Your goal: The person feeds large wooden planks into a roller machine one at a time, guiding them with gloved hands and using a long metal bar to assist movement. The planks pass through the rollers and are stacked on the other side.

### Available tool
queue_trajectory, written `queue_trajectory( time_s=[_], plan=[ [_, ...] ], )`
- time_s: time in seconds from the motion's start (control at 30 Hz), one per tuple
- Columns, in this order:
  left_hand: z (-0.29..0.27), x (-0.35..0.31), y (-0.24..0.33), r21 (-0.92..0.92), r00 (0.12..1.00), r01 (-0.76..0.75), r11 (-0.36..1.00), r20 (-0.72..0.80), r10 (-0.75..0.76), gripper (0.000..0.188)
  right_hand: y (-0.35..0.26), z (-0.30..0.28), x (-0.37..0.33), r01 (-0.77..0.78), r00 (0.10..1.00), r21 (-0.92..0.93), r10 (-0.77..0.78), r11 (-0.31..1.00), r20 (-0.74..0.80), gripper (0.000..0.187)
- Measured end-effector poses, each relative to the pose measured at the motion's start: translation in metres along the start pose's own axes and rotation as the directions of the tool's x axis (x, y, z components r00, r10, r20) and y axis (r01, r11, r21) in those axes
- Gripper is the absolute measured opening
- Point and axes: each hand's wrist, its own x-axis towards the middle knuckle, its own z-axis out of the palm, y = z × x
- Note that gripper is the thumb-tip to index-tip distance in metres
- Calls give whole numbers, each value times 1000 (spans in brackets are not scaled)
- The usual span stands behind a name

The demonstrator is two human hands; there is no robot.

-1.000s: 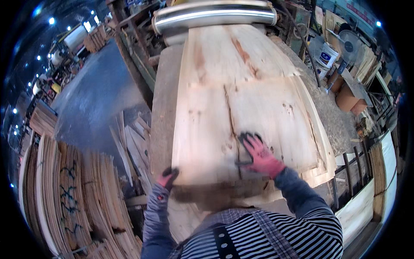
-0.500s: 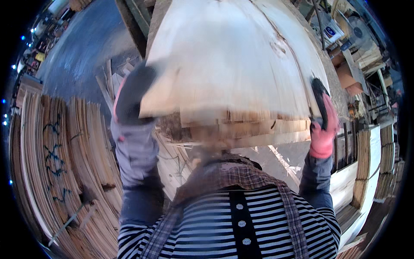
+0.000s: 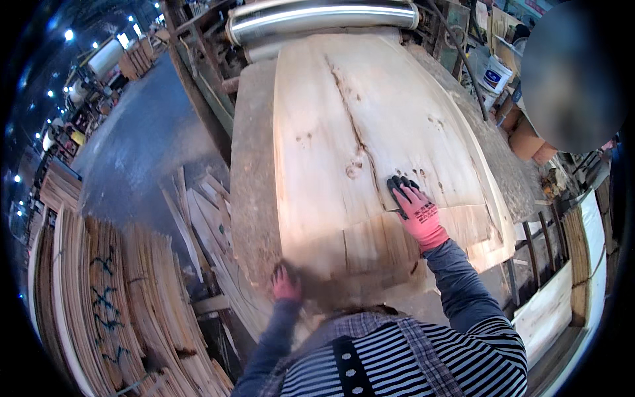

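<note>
A thin pale wood veneer sheet [image 3: 317, 165] with a dark lengthwise crack and several knots lies over other veneer sheets [image 3: 370, 248] on a worn table [image 3: 254, 152]. My right hand [image 3: 418, 215], in a pink glove with black fingers, rests on the sheet close to its near edge. Its fingers are stretched out and slightly apart, gripping nothing. By the table's near left corner is my left hand [image 3: 286, 283], gloved alike. Motion smears its fingers, and whether it touches the sheets cannot be made out. The top sheet's far end reaches a shiny metal roller [image 3: 324, 21].
A tall stack of veneer [image 3: 99, 298] with blue-green marks stands at my left. Loose wood strips [image 3: 215, 231] lie beside the table. More bundled sheets [image 3: 577, 264] stand at the right. Past the table's right side are a white bucket [image 3: 495, 76] and cardboard boxes [image 3: 526, 140].
Both hands have come off the sheet's side edges. The sheet now lies farther away, toward the roller. My right hand has moved inward onto it; my left has dropped back toward me.
</note>
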Motion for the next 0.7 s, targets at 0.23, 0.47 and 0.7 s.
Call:
queue_trajectory(
  time_s=[0.23, 0.47, 0.7],
  plan=[
    [-29, 9, 5, -154, 946, 302, 941, 171, -275, 56, 22, 54, 57, 34, 997, 67, -39, 997, 62, 49],
    [-12, 24, -15, -211, 987, 152, 966, 87, -136, 51, 55, 100, 118, -38, 996, -44, 42, 998, 77, 56],
    [-17, 34, -35, -894, 962, 266, 362, 221, -160, 29, 1, 43, 51, 8, 998, 166, -18, 986, 55, 61]
  ],
)
